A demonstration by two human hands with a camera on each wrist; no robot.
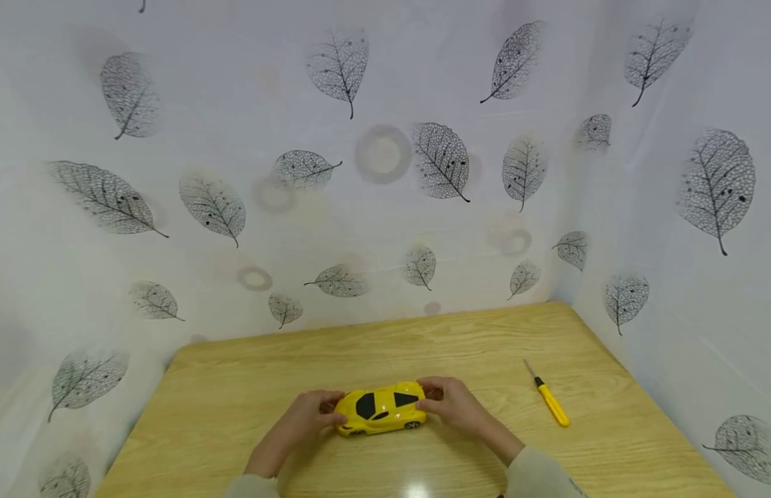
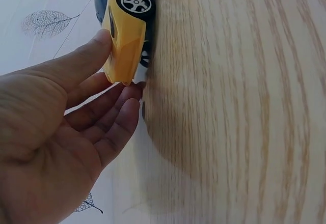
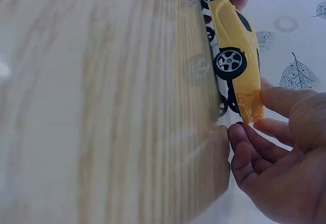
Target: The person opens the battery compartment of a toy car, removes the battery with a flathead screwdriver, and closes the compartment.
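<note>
A yellow toy car [image 1: 382, 409] with black windows sits low over the wooden tabletop, its length running left to right in the head view. At its left end, my left hand [image 1: 307, 417] grips the bodywork between thumb and fingers; the left wrist view shows that thumb [image 2: 97, 46] on the car's side. My right hand [image 1: 453, 404] holds the opposite end the same way, thumb on one side and fingers on the other. Silver-spoked wheels [image 3: 230, 62] face the tabletop in the right wrist view. Whether they all touch the wood, I cannot tell.
To the right of my right hand lies a screwdriver [image 1: 550, 400] with a yellow and black handle, its shaft angled toward the back. White sheeting [image 1: 385, 228] printed with dark leaves borders the wooden table [image 1: 248, 366] at the back and both sides.
</note>
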